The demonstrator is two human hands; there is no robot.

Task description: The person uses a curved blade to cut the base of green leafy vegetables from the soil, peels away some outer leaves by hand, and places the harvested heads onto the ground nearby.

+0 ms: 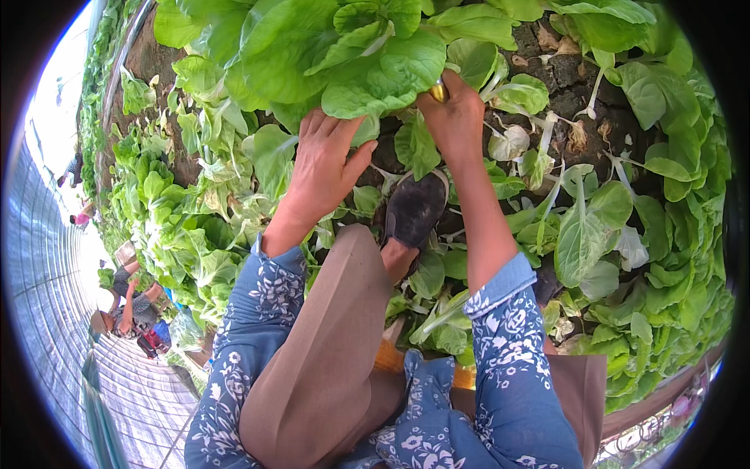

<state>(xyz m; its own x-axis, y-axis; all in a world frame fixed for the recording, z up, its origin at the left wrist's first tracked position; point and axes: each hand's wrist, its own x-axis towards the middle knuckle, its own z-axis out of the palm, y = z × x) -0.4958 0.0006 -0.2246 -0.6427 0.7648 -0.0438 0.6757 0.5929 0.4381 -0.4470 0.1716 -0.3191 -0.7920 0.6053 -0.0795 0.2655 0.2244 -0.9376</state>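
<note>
A large leafy green plant (351, 58) with broad, bright leaves fills the top middle of the view. My left hand (331, 161) touches its lower near side, thumb spread away; the fingertips are hidden among leaves. At the plant's right edge, my right hand (454, 120) is closed around a small shiny yellow object (438, 91). Leaves and fingers cover most of that object, so its kind is unclear. Between my wrists a loose-hanging leaf (417, 146) droops above my dark shoe (415, 208).
Cut and wilted leaves (515, 143) litter the dark soil (571, 88) on the right. More leafy plants (685, 281) grow along the right side, and a leafy row (170, 217) runs down the left. Another person (132, 313) is farther off at left, near a curved mesh wall (50, 264).
</note>
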